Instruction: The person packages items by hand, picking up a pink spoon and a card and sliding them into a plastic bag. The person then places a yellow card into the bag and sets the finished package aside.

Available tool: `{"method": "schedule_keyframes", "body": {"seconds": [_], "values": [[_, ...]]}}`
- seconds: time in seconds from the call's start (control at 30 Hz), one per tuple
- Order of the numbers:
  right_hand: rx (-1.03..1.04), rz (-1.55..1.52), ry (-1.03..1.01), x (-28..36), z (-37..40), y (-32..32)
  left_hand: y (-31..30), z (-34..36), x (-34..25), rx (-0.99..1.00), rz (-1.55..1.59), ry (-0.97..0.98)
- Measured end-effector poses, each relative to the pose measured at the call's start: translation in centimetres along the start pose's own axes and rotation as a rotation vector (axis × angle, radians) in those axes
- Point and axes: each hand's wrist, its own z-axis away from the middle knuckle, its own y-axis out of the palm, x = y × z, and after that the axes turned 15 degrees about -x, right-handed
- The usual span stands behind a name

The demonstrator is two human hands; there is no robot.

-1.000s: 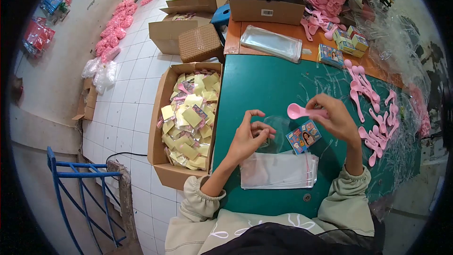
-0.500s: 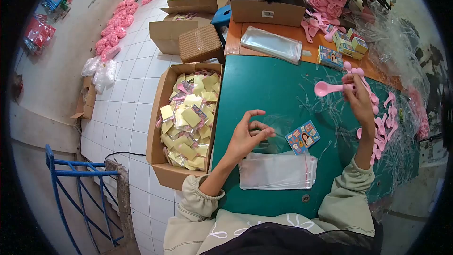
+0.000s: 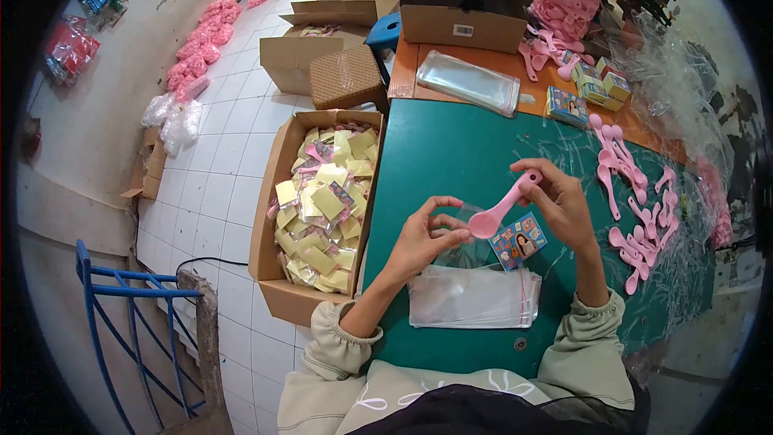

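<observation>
My right hand (image 3: 565,208) pinches a pink spoon (image 3: 486,223) by the end of its handle, bowl pointing down and left. Thumb and fingers of my left hand (image 3: 420,242) close on a thin clear plastic bag (image 3: 465,256), which is hard to make out against the table. The spoon's bowl overlaps the bag's upper edge, close to my left fingertips. Just below the right hand lies a blue printed card (image 3: 518,242) with a figure on it. Nearer to me is a stack of flat clear bags (image 3: 471,298).
Loose pink spoons (image 3: 636,246) lie on the green table (image 3: 427,153) at the right, among plastic scraps. An open carton (image 3: 270,290) of packed bags stands at the left. Behind are more clear bags (image 3: 467,80), card packs (image 3: 568,105) and a big box (image 3: 467,28).
My right hand has come left and toward me from the spoon pile, bringing the pink spoon to the bag. My left hand has stayed nearly in place.
</observation>
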Motion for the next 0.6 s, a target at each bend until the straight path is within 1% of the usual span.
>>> {"method": "schedule_keyframes", "body": {"seconds": [0.13,0.23,0.27,0.33,0.37,0.43,0.47,0.53,0.57,0.6], "values": [[0.055,0.01,0.031,0.2,0.5,0.8,0.0,0.0,0.2,0.033,-0.018,0.051],[0.147,0.117,-0.042,0.1,0.9,1.6,0.5,0.3,0.2,0.055,0.049,0.132],[0.094,0.065,-0.015,0.3,1.0,1.9,0.7,0.3,0.1,0.063,0.081,0.169],[-0.007,-0.037,0.044,0.7,1.3,2.2,0.5,0.2,-0.1,0.069,-0.025,0.18],[-0.056,-0.052,0.031,0.4,1.4,2.3,0.3,0.2,-0.1,0.071,-0.077,0.185],[-0.154,-0.081,0.0,-0.3,1.4,2.2,0.0,0.3,-0.1,0.148,-0.136,0.084],[-0.135,-0.055,-0.02,-0.4,1.4,2.0,-0.1,0.3,-0.1,0.188,-0.167,0.033],[-0.099,-0.005,-0.053,-0.4,1.6,1.7,-0.1,0.1,-0.2,0.172,-0.242,0.111],[-0.048,0.003,-0.131,-0.3,1.6,1.6,-0.1,-0.1,-0.3,0.164,-0.28,0.151],[0.003,0.012,-0.209,-0.2,1.6,1.7,0.0,-0.2,-0.5,0.161,-0.213,0.132]]}}
